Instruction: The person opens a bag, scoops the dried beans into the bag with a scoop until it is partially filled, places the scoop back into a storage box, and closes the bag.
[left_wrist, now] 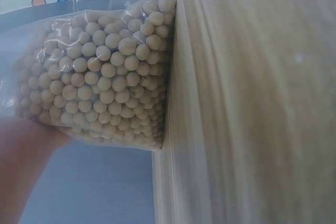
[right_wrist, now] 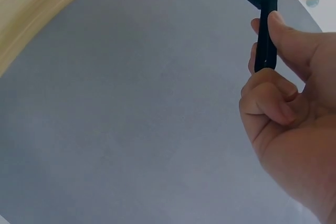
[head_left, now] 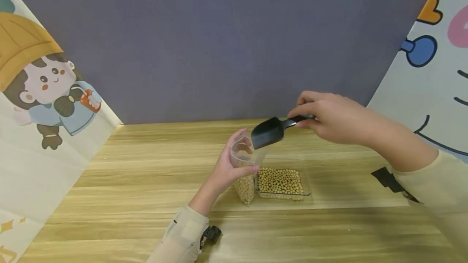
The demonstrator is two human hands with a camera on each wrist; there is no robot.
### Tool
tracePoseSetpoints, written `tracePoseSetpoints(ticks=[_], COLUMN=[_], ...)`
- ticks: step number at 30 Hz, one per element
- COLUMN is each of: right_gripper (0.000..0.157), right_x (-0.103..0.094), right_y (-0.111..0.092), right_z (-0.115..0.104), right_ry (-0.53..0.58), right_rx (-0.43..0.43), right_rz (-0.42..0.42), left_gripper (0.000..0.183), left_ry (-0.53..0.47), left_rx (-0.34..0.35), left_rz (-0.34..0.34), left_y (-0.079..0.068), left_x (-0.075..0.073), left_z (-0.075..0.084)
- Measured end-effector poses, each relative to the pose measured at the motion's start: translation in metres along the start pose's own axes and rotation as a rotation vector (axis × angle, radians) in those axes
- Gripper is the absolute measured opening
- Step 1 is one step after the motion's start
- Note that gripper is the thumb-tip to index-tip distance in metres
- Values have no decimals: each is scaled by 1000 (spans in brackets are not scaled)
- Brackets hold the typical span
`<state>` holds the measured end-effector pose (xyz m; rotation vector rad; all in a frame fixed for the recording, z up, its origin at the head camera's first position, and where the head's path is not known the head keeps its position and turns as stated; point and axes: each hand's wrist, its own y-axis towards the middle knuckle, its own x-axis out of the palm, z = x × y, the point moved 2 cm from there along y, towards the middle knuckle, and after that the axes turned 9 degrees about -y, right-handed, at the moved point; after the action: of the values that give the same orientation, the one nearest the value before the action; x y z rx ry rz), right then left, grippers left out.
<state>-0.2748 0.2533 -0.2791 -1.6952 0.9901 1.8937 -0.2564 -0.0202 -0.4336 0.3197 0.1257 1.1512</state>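
My left hand [head_left: 228, 167] grips a clear plastic bag [head_left: 244, 188] around its spread mouth. Round pale soybeans [left_wrist: 105, 77] fill the lower part of the bag, which stands on the table in the left wrist view. Above the bag's mouth is a black scoop [head_left: 268, 133], tilted down toward it. My right hand [head_left: 325, 117] pinches the scoop's handle [right_wrist: 265, 45] between thumb and fingers. No beans show in the part of the scoop's bowl that is visible. Right beside the bag stands a clear rectangular container [head_left: 306, 193] with a layer of soybeans in it.
A wood-grain table [head_left: 146, 182] lies under everything. Behind it rises a plain grey wall panel [head_left: 219, 44]. Panels with cartoon prints stand at the left [head_left: 22, 165] and right [head_left: 395, 84]. Small cameras are strapped at both wrists.
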Motion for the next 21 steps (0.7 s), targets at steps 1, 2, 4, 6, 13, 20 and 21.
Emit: tracePoseSetpoints(ticks=[1, 2, 4, 6, 13, 20, 21], right_gripper=[25, 25, 25, 25, 29, 26, 25], right_x=[1, 2, 5, 9, 46, 96, 101], right_y=[-1, -2, -7, -15, -49, -63, -63], right_z=[-1, -1, -1, -1, 21, 34, 33], right_ry=[9, 20, 44, 76, 153, 163, 169], right_rx=[5, 9, 20, 52, 245, 233, 214], right_rz=[7, 17, 46, 72, 79, -98, -105], left_gripper=[102, 103, 105, 107, 111, 112, 112], left_ry=[2, 4, -1, -2, 49, 31, 28], left_rx=[4, 6, -1, -10, -22, -27, -30], left_rz=[4, 6, 15, 16, 87, 116, 115], left_y=[0, 0, 0, 0, 1, 1, 1], left_x=[0, 1, 1, 1, -1, -2, -2], left_z=[1, 1, 2, 3, 4, 4, 4])
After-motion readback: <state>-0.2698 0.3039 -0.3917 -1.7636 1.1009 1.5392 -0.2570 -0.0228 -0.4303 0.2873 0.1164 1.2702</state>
